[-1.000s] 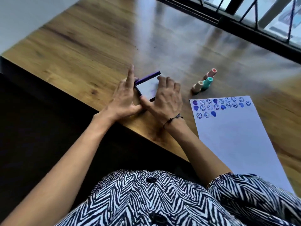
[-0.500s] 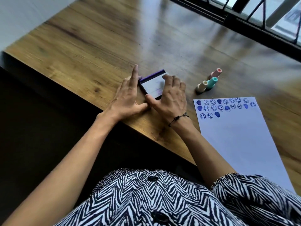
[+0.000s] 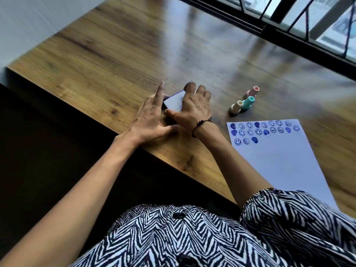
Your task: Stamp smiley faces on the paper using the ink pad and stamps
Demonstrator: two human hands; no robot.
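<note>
A small ink pad [image 3: 173, 103] with a pale lid and a purple edge lies near the table's front edge. My left hand [image 3: 152, 116] rests against its left side, index finger stretched along the edge. My right hand [image 3: 192, 110] lies over the lid, fingers across the far edge and thumb at the near edge, hiding most of the pad. To the right is the white paper [image 3: 279, 160], with rows of blue smiley prints and blots along its top. Three stamps stand upright behind it: pink [image 3: 253, 91], teal [image 3: 248, 102] and cream [image 3: 236, 106].
The wooden table [image 3: 115, 60] runs back to a dark window frame with bars [image 3: 289, 26] at the top right. Its front edge runs diagonally just below my wrists, with dark floor beyond it on the left.
The raised purple-edged lid has come down flat onto the pad. My right hand has slid further over the lid, and my left thumb has moved off the pad.
</note>
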